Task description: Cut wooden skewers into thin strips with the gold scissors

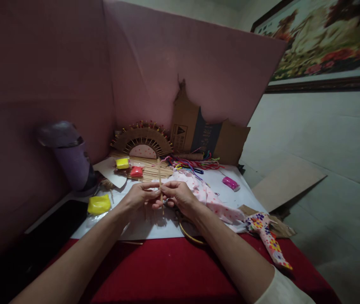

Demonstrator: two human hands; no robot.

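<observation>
Where the thin sticks (159,169) are: nearly upright between the two hands, over the white sheet (172,230); they overlap, so their number cannot be told.
Left hand (143,195): thumb and fingers pinched narrow on the sticks.
Right hand (178,194): thumb and forefinger pinched on the same sticks, facing the left hand, the lower fingers curled.
Gold-edged loop (186,233): beneath the right forearm, partly hidden.
Spotted pink cloth (213,202): crumpled on the sheet, just beyond the right hand and to its right.
Stick bundle (150,170): lying flat beyond the hands, a yellow packet (122,163) and a red packet (136,171) by its left end.
Coloured cords (180,163): loosely heaped to the right of the bundle.
Large yellow packet (99,204): near the left forearm.
Magenta packet (230,183): on the right of the sheet.
Purple tumbler (72,164): at the left, against the pink panel (154,63).
Cardboard arch (145,137): standing behind the bundle, rayed with sticks.
Torn cardboard (184,112): leaning on the panel.
Flower-patterned piece (271,242): at the right edge, over the red cloth (154,274).
</observation>
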